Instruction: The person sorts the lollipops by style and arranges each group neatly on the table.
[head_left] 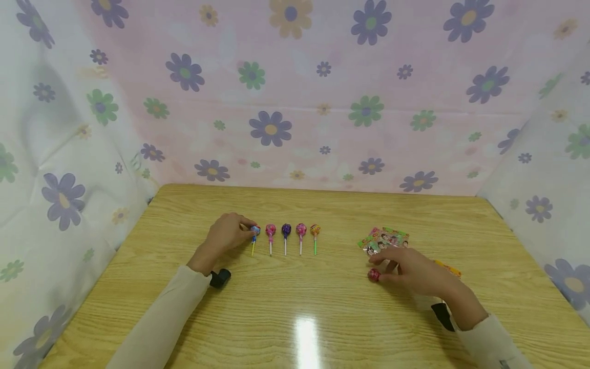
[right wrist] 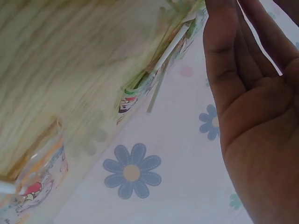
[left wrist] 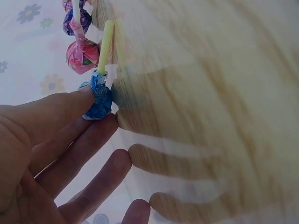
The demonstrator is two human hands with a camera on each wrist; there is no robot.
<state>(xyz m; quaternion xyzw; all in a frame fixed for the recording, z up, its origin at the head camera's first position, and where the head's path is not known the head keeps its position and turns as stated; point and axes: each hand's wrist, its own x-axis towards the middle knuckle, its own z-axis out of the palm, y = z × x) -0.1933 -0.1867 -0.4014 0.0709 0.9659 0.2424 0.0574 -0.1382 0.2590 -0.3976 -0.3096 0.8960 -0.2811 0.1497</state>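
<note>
In the head view my left hand is at the left end of a row of lollipops. Its thumb and a finger pinch the blue-wrapped lollipop, whose yellow stick points toward me. Beside it lie a pink lollipop, a purple one, another pink one and an orange one with a green stick. On the right, my right hand hovers low, thumb tip at a red lollipop, forefinger extended above it. That lollipop's stick is hidden.
Colourful flat packets lie just beyond my right hand, and an orange-edged packet sits partly behind it. The wooden table meets a flowered cloth at the back and sides.
</note>
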